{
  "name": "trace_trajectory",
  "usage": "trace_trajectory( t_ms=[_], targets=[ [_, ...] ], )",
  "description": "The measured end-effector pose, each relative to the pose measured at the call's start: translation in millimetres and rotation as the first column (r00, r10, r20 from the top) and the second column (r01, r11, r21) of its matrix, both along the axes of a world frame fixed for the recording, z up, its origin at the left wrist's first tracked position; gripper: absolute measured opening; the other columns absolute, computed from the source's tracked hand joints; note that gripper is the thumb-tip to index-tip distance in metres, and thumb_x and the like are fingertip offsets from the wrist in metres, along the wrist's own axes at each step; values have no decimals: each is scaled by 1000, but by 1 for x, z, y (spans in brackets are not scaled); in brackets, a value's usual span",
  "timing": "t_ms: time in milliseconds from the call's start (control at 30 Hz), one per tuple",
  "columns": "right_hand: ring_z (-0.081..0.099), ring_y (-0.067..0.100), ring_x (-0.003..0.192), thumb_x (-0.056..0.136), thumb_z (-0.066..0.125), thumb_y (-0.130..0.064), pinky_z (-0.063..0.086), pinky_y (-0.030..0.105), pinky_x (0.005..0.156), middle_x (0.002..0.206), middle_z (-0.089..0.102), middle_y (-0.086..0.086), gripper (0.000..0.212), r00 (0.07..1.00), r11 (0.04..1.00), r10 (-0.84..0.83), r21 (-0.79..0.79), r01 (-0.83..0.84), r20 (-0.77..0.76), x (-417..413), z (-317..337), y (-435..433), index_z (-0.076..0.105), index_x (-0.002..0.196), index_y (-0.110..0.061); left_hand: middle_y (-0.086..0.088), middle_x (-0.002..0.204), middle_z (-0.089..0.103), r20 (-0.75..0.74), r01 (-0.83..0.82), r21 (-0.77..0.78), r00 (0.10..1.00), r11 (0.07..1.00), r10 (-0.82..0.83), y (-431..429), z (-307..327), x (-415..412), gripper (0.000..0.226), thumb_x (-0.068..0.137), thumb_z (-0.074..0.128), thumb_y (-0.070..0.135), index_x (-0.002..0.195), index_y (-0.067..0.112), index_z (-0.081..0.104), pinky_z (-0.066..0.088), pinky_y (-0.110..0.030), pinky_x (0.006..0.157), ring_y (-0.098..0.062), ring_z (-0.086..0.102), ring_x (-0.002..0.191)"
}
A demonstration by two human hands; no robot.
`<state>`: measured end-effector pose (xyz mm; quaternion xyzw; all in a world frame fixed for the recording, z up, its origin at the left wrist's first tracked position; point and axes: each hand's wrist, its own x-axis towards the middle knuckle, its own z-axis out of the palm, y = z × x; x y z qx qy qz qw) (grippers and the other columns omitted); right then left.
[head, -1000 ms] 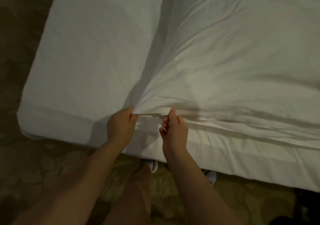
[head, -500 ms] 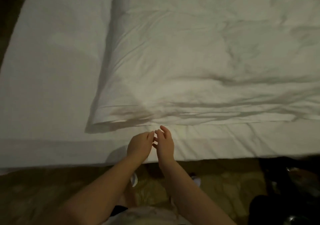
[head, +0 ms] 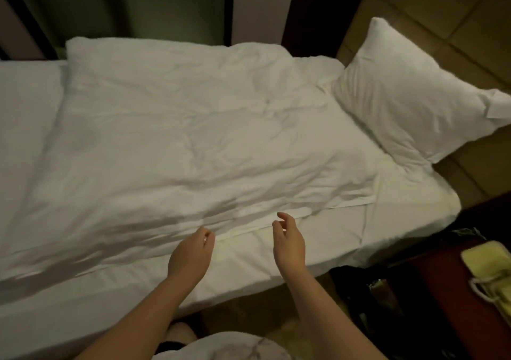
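A white duvet (head: 193, 144) lies spread and wrinkled over a bed with a white fitted sheet (head: 401, 221). Its near edge runs along the side of the mattress just beyond my fingers. My left hand (head: 190, 254) hovers over the sheet at the duvet's near edge, fingers loosely curled and holding nothing. My right hand (head: 289, 242) hovers a little to the right, fingers relaxed and slightly spread, also empty. A white pillow (head: 414, 91) leans against the headboard at the right end of the bed.
A padded tan headboard (head: 453, 8) rises at the right. A dark bedside table (head: 448, 290) with a pale yellow pouch (head: 489, 265) stands at the lower right. Dark green curtains (head: 124, 2) hang behind the bed. Patterned floor shows below the mattress edge.
Both hands let go of the duvet's corner edge and drew apart, now empty. The view has swung right and up, bringing the pillow, headboard and bedside table into sight.
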<state>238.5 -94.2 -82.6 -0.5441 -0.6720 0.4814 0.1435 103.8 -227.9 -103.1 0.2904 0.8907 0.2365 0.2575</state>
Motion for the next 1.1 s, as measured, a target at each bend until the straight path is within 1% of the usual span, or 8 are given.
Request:
trace_trajectory(
  t_ms=[100, 333, 500, 567, 700, 867, 967, 1100],
  targets=[
    [50, 7, 93, 102, 37, -30, 41, 23, 81, 122, 56, -3, 35, 998, 999, 12, 37, -14, 64, 26, 3, 41, 46, 136, -24, 3, 71, 53, -40, 42, 22, 998, 999, -41, 50, 13, 9, 27, 101, 34, 34, 93, 17, 53, 34, -31, 54, -15, 49, 63],
    [50, 7, 92, 102, 37, -31, 39, 24, 79, 125, 55, -4, 37, 986, 999, 10, 35, -16, 169, 64, -27, 161, 43, 138, -24, 0, 81, 58, -41, 109, 34, 993, 994, -107, 194, -15, 31, 28, 101, 35, 33, 95, 15, 55, 37, -31, 59, -19, 51, 71],
    [55, 13, 101, 102, 37, -31, 42, 27, 83, 128, 54, -3, 39, 952, 998, -58, 42, 48, 300, 117, -35, 271, 42, 140, -23, -2, 91, 62, 19, 281, -81, 960, 956, -280, 321, -46, 66, 31, 101, 32, 35, 100, 14, 55, 39, -31, 63, -19, 51, 74],
    [56, 16, 106, 101, 37, -30, 43, 29, 87, 128, 55, -2, 39, 942, 995, -90, 62, 74, 324, 135, -34, 309, 42, 140, -23, -5, 95, 63, -10, 358, -86, 933, 930, -360, 366, -44, 80, 32, 101, 33, 35, 104, 13, 57, 38, -30, 63, -19, 50, 75],
    [57, 16, 106, 101, 38, -30, 41, 25, 82, 128, 55, -3, 38, 937, 994, -107, 50, 96, 332, 156, -41, 362, 43, 139, -23, -5, 96, 64, -62, 432, -107, 896, 896, -439, 434, -41, 97, 31, 101, 33, 33, 106, 14, 57, 36, -29, 61, -19, 51, 74],
    [56, 15, 107, 102, 36, -31, 40, 24, 83, 129, 55, -1, 39, 955, 1000, -29, 8, 27, 295, 165, -63, 425, 43, 139, -23, -4, 96, 63, -77, 378, -148, 917, 914, -392, 485, -44, 105, 30, 100, 34, 34, 107, 14, 57, 40, -31, 65, -23, 57, 83],
    [57, 15, 106, 102, 36, -31, 39, 23, 80, 128, 55, -2, 39, 966, 998, 57, -2, -58, 251, 161, -74, 460, 43, 139, -22, -6, 91, 64, -102, 307, -185, 939, 934, -329, 501, -47, 114, 31, 100, 35, 32, 99, 11, 58, 49, -37, 69, -23, 58, 79],
    [57, 14, 101, 102, 35, -30, 39, 23, 80, 125, 55, -2, 39, 978, 993, 105, -73, -93, 180, 155, -90, 490, 43, 139, -21, -5, 90, 64, -118, 239, -249, 954, 939, -274, 514, -51, 134, 30, 100, 34, 32, 100, 13, 57, 44, -34, 66, -22, 58, 78]
  ],
)
